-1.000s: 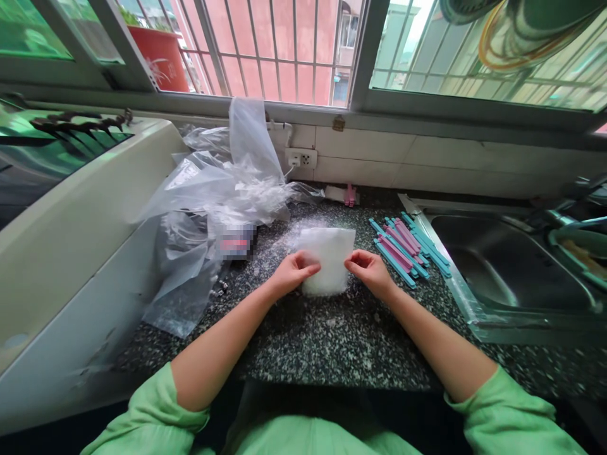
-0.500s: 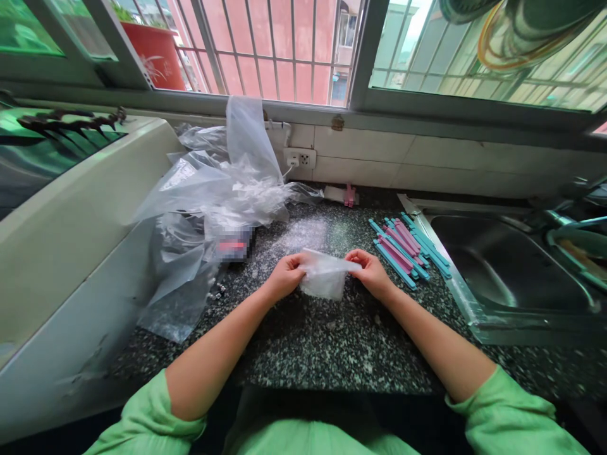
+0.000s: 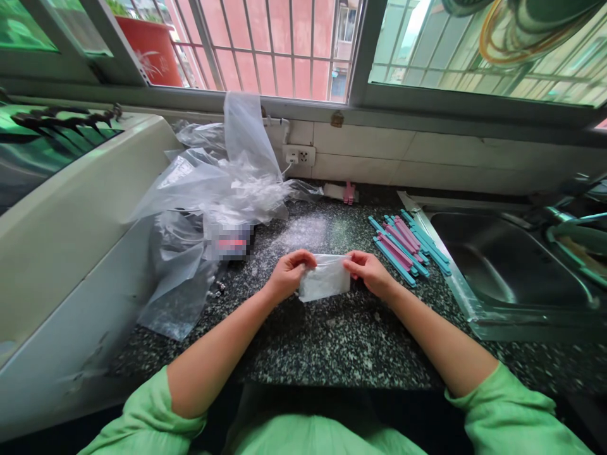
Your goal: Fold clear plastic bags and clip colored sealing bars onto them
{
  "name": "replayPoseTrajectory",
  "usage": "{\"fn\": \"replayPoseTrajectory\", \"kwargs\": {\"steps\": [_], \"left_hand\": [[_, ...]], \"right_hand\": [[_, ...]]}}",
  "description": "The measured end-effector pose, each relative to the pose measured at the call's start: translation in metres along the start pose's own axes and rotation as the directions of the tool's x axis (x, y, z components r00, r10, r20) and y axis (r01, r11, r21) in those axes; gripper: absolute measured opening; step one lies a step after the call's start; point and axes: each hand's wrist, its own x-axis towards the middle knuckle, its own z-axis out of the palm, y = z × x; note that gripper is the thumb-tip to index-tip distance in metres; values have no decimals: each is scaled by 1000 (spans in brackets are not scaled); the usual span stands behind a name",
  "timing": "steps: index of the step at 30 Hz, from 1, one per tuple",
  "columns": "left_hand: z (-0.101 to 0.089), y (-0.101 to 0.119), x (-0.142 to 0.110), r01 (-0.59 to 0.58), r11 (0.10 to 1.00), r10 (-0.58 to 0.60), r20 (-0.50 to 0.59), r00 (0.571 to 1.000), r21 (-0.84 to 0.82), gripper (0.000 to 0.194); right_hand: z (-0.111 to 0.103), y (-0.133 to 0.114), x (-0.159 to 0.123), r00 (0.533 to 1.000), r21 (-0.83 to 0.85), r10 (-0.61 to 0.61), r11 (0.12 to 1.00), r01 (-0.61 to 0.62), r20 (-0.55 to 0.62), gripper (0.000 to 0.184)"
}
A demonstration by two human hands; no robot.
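Between my two hands, a small folded plastic bag (image 3: 325,280), whitish and see-through, is stretched out above the speckled counter (image 3: 313,354). My left hand (image 3: 289,273) pinches its left top corner. At the opposite corner, the thumb and fingers of my right hand (image 3: 370,273) are closed on the plastic. To the right of my right hand lies a loose pile of blue and pink bag-sealing clips (image 3: 403,245). A heap of clear plastic bags (image 3: 213,183) spreads over the counter beyond my left hand.
A steel sink (image 3: 502,265) is set into the counter at the right. On the left stands a pale appliance (image 3: 95,196). At the back, a pink clip (image 3: 349,193) sits on a small packet below a wall socket (image 3: 300,155). Small metallic bits (image 3: 218,289) lie beside the bags.
The plastic bag has gone from a folded-over, slanting shape to a flatter, straighter rectangle. My right hand has shifted its grip slightly along the top edge.
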Motion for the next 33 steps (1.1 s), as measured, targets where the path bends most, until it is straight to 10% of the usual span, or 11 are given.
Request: {"fn": "replayPoseTrajectory", "kwargs": {"steps": [8,15,22,33], "left_hand": [[-7,4,3,70,998,-70,-104,992,-5,36],[2,0,-3,55,973,-107,228,968,223,21],[4,0,-3,164,983,-161,45,986,-83,31],[5,1,-3,124,985,-128,-20,992,-122,30]], "right_hand": [[-1,-3,-2,994,-166,-95,982,86,-46,36],[8,-1,-8,990,-326,-129,934,143,63,31],[5,-1,-6,990,-308,-134,940,143,51,28],[16,-4,-16,983,-397,-123,902,168,136,22]]}}
